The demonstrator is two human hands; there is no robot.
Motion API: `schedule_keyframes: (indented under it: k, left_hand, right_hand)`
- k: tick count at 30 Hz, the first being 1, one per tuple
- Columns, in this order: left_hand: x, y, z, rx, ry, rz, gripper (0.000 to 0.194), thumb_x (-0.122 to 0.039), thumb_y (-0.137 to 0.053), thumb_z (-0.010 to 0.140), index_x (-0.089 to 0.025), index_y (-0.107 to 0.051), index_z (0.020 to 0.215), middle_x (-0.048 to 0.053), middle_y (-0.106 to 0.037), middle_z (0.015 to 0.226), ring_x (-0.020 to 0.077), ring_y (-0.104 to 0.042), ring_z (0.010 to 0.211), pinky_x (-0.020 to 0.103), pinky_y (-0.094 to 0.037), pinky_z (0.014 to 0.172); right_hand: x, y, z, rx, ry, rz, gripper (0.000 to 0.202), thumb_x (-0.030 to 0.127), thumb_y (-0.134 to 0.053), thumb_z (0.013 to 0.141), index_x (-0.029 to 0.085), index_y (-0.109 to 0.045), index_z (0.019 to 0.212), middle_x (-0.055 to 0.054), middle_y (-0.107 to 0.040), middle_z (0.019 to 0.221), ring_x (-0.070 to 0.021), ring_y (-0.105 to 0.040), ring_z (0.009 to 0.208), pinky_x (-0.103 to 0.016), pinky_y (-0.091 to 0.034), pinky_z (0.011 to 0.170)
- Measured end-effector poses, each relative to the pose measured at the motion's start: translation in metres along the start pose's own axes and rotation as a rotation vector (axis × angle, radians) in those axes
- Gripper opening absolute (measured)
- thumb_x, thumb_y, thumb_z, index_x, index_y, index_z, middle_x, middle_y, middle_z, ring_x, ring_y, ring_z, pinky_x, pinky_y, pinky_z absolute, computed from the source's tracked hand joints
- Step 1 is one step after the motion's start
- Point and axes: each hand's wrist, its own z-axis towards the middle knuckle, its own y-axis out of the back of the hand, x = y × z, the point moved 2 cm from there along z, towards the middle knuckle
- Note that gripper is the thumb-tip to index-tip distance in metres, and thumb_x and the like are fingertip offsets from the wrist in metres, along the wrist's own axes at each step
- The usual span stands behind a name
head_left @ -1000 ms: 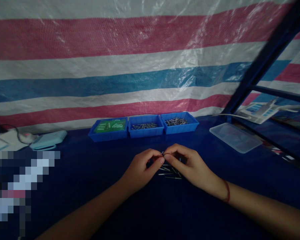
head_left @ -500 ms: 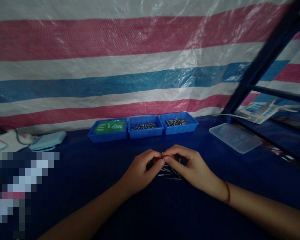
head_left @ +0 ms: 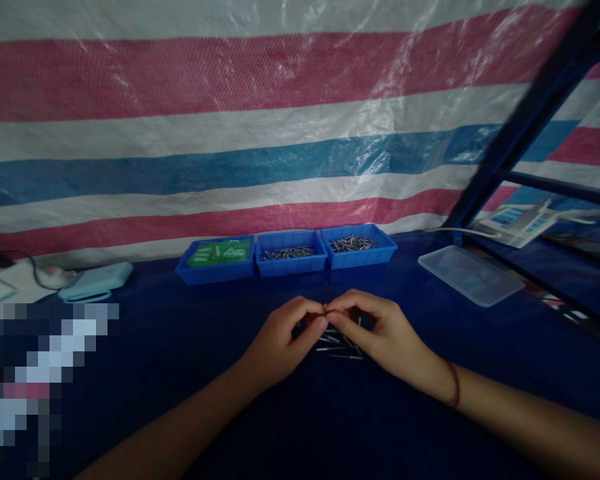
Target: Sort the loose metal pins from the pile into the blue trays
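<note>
My left hand (head_left: 290,337) and my right hand (head_left: 387,333) meet at the fingertips above the middle of the blue table (head_left: 300,427). Thumb and forefinger of each are pinched together; anything held between them is too small or hidden to make out. Behind and below the fingers lies a loose pile of thin metal pins (head_left: 346,357) that look like blind rivets, partly covered by my right hand. A dark red cord circles my right wrist.
Three blue bins line the back: one with green-and-white packets (head_left: 220,252), two with metal pins (head_left: 289,253) (head_left: 353,244). A translucent lid (head_left: 470,275) lies right, near a dark metal frame (head_left: 515,140). A light-blue case (head_left: 95,281) sits left; a striped sheet (head_left: 280,160) hangs behind.
Both hands stay in nearly the same place, fingertips together. Only a very slight shift of the left fingertips shows; the bins and pile have not moved.
</note>
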Motion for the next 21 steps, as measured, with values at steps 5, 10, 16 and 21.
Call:
schedule_keyframes:
  k: [5,10,16,21]
  left_hand:
    - [-0.004,0.003,-0.001,-0.088,-0.029,0.056,0.007,-0.020,-0.050,0.087,-0.018,-0.056,0.084,0.000,-0.053,0.076,0.0120,-0.051,0.069,0.024,-0.040,0.064]
    - [-0.007,0.004,-0.005,-0.152,-0.099,0.123,0.005,-0.018,-0.051,0.087,-0.018,-0.055,0.085,0.001,-0.053,0.080,0.0129,-0.052,0.073,0.026,-0.041,0.067]
    - [-0.008,0.004,-0.006,-0.197,-0.138,0.136,0.003,-0.020,-0.052,0.087,-0.018,-0.053,0.085,-0.001,-0.051,0.076,0.0120,-0.051,0.070,0.024,-0.040,0.064]
    - [-0.008,0.004,-0.007,-0.230,-0.106,0.153,0.004,-0.022,-0.052,0.085,-0.019,-0.050,0.085,-0.002,-0.050,0.073,0.0124,-0.049,0.067,0.025,-0.040,0.063]
  right_hand:
    - [0.000,0.000,0.000,0.000,-0.001,-0.006,0.013,0.030,-0.057,0.084,0.019,-0.065,0.084,-0.003,-0.066,0.078,-0.0142,-0.059,0.069,-0.029,-0.047,0.060]
    - [-0.003,-0.001,0.001,0.029,-0.012,-0.007,0.015,0.029,-0.055,0.085,0.018,-0.065,0.084,-0.004,-0.065,0.078,-0.0146,-0.059,0.070,-0.029,-0.046,0.061]
    - [-0.002,-0.001,-0.001,0.055,0.027,0.004,0.016,0.030,-0.055,0.086,0.019,-0.066,0.087,-0.003,-0.064,0.080,-0.0134,-0.059,0.070,-0.027,-0.046,0.061]
    - [-0.003,0.004,0.010,0.081,0.032,0.042,0.019,0.032,-0.051,0.087,0.019,-0.066,0.085,-0.003,-0.066,0.081,-0.0134,-0.061,0.073,-0.026,-0.049,0.065]
